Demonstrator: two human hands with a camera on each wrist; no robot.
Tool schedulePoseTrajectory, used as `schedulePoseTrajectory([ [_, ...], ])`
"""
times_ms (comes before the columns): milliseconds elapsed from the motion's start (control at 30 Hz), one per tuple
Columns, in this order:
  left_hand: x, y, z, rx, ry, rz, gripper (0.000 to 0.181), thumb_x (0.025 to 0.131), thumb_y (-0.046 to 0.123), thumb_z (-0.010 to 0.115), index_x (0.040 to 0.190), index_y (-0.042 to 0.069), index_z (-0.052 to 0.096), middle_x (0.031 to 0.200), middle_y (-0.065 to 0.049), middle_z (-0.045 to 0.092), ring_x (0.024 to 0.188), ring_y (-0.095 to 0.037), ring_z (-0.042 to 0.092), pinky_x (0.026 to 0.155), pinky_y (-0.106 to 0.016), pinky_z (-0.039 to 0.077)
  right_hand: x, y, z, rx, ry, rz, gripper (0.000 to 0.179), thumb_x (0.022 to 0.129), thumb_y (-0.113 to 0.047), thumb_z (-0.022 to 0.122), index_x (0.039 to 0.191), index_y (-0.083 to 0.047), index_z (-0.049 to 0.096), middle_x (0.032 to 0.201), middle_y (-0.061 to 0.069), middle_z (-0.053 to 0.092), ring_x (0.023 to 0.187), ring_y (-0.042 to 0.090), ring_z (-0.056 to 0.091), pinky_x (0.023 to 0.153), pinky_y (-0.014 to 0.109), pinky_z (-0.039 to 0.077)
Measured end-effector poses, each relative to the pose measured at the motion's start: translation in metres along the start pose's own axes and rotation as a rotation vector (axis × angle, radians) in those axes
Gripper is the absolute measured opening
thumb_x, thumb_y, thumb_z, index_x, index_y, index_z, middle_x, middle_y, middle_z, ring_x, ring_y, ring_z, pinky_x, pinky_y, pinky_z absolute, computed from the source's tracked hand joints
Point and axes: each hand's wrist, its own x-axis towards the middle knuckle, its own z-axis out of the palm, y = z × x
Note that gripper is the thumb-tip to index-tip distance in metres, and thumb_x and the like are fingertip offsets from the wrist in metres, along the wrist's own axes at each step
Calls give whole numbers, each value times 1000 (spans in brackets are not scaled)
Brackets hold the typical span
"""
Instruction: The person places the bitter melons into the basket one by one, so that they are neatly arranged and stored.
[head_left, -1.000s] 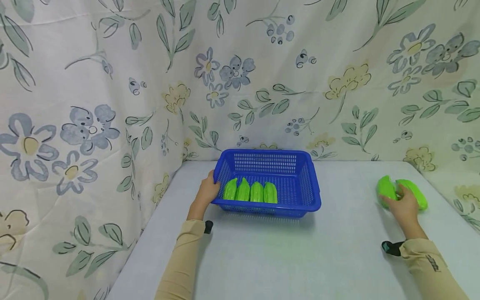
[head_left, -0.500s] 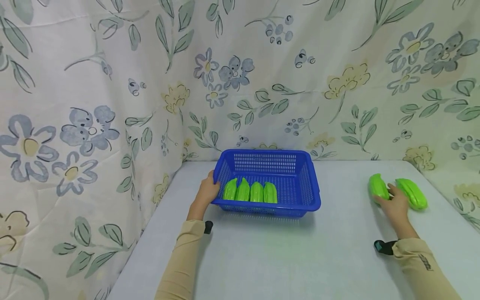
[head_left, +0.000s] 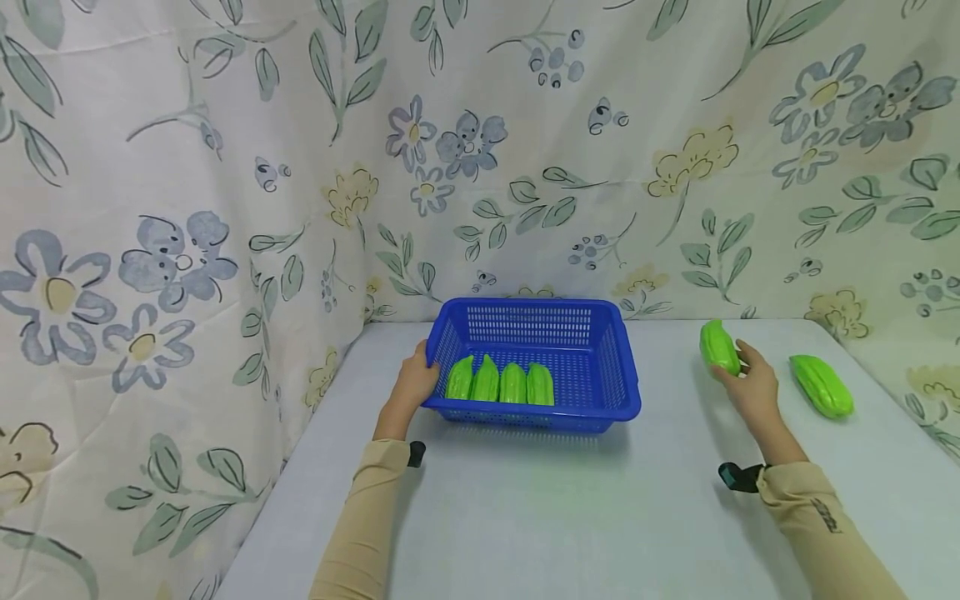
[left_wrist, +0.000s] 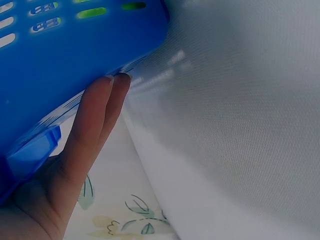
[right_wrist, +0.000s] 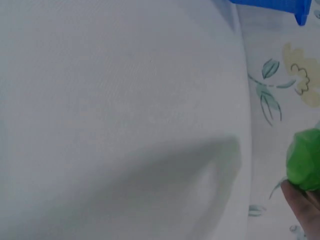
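Observation:
On the left, my left hand [head_left: 415, 385] grips the left side of a blue plastic basket [head_left: 536, 412]; in the left wrist view, straight fingers [left_wrist: 92, 115] lie against its outside. Several bright green ridged gourds [head_left: 513, 385] lie in a row inside, at the basket's front left. My right hand [head_left: 756, 392] holds another green gourd [head_left: 718, 348] between thumb and fingers, above the table right of the basket. In the right wrist view, only part of this gourd [right_wrist: 304, 160] and a finger show at the right edge. One more gourd [head_left: 821, 386] lies farther right.
The white table [head_left: 555, 517] stretches in front of the basket and to both sides. A floral curtain [head_left: 525, 167] hangs close behind the table and along its left. The held gourd and right arm cast a shadow on the tabletop.
My right hand has lifted one gourd away from its neighbour and carried it left toward the basket. My left hand and the basket have hardly moved.

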Motion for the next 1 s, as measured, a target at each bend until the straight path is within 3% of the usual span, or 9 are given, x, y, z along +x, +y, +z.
schedulePoseTrajectory([
  [1000,-1,0,0,5,1,-1,59,100,15,44,153,0,22,142,-31,48,124,-44,56,103,-58,44,-21,-88,22,94,-5,-214,67,97,-12,58,152,3,23,147,37,35,130,56,41,101,61,41],
])
